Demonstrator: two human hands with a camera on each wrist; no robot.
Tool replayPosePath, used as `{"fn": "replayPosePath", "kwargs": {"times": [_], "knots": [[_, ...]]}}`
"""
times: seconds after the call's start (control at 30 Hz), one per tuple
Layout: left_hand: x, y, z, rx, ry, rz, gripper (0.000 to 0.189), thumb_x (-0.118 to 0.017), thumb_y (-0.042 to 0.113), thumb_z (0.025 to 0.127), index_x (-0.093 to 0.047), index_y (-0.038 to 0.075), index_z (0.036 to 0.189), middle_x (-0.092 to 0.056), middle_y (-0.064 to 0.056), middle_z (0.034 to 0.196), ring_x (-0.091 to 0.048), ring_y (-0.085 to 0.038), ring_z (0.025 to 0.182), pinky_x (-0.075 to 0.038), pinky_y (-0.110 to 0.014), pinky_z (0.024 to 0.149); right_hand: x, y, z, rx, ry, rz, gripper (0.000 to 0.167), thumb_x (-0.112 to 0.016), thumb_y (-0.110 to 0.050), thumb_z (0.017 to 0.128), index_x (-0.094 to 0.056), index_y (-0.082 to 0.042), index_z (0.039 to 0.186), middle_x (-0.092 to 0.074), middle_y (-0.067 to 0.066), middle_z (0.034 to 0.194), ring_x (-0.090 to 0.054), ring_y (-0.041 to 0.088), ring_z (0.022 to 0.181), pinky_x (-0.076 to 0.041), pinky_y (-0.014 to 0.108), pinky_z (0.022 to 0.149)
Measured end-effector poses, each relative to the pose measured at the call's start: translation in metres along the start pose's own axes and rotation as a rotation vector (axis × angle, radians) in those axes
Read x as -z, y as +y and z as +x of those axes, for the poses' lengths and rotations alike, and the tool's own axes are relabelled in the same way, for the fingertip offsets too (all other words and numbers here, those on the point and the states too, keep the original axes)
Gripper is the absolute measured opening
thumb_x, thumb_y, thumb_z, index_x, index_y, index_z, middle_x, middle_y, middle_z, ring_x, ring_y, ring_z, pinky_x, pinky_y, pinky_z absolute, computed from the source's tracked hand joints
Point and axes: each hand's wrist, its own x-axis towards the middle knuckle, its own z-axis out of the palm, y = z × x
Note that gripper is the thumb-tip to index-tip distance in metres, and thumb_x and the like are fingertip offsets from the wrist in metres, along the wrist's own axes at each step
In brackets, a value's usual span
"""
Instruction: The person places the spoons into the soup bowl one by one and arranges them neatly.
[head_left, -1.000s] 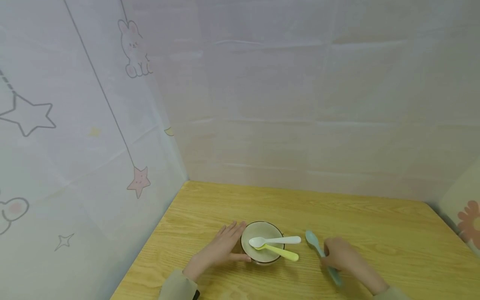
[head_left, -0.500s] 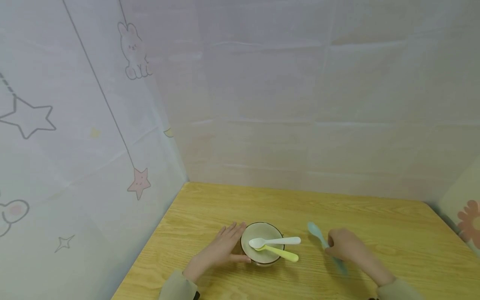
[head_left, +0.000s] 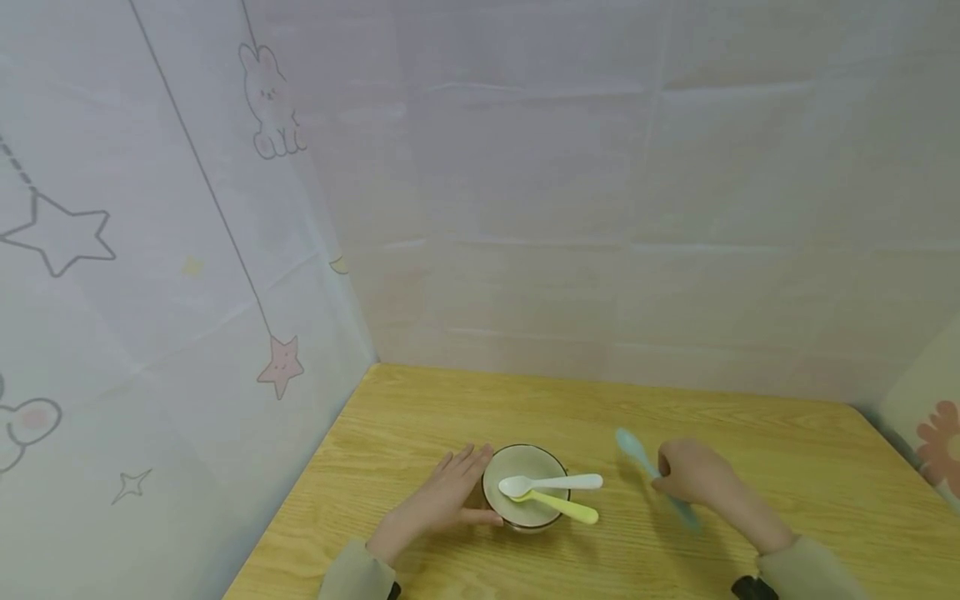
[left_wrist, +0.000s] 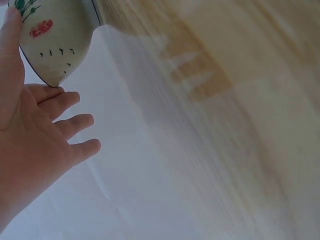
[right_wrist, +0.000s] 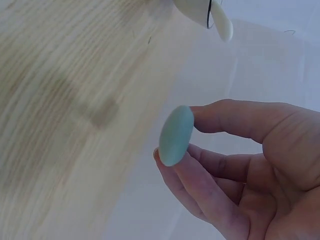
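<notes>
In the head view a pale bowl (head_left: pixel 517 512) with a dark rim stands on the table. A white spoon (head_left: pixel 566 482) and a yellow spoon (head_left: pixel 570 507) lie with their heads in it and their handles over the rim. My left hand (head_left: pixel 444 493) touches the bowl's left side, thumb and fingers spread and fairly straight. The left wrist view shows the fingertips at the painted bowl wall (left_wrist: pixel 57 37). To the right, my right hand (head_left: pixel 693 473) pinches a light blue-green spoon (head_left: pixel 635 448) between thumb and fingers, with the handle end (right_wrist: pixel 176 135) facing the right wrist camera.
The wooden table (head_left: pixel 465 400) runs back to a pale cloth wall (head_left: pixel 525 208). Another cloth wall (head_left: pixel 187 375) with drawn stars and a rabbit borders it on the left.
My right hand and the blue-green spoon have moved away from me, toward the back of the table, and slightly right. The left hand, bowl and other two spoons have stayed put.
</notes>
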Motion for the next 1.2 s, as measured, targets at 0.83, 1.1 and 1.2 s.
{"fn": "replayPosePath", "kwargs": {"times": [0.83, 1.1, 1.2], "knots": [[0.002, 0.0, -0.001, -0.023, 0.019, 0.001, 0.101, -0.064, 0.063, 0.086, -0.025, 0.003, 0.157, -0.031, -0.015, 0.162, -0.027, -0.041, 0.15, -0.024, -0.063, 0.121, 0.02, -0.017, 0.007, 0.026, -0.009, -0.006, 0.022, -0.073, -0.008, 0.081, -0.055, -0.009, 0.068, -0.051, 0.0, 0.062, -0.043, 0.012, 0.056, -0.035, 0.024, 0.051], [0.003, 0.001, -0.001, -0.002, 0.006, -0.002, 0.101, -0.064, 0.063, 0.085, -0.024, 0.005, 0.157, -0.03, -0.011, 0.163, -0.025, -0.039, 0.152, -0.024, -0.061, 0.122, 0.026, -0.024, 0.011, 0.041, -0.012, -0.026, 0.019, -0.074, -0.008, 0.082, -0.057, -0.007, 0.072, -0.055, 0.001, 0.066, -0.046, 0.013, 0.059, -0.038, 0.025, 0.052], [0.003, 0.001, 0.0, -0.004, 0.009, 0.003, 0.101, -0.064, 0.063, 0.085, -0.025, 0.004, 0.157, -0.03, -0.012, 0.163, -0.026, -0.039, 0.151, -0.024, -0.061, 0.121, 0.028, -0.027, 0.012, 0.036, -0.025, -0.037, 0.019, -0.073, -0.01, 0.083, -0.058, -0.007, 0.073, -0.056, 0.001, 0.067, -0.048, 0.013, 0.059, -0.04, 0.025, 0.053]]}}
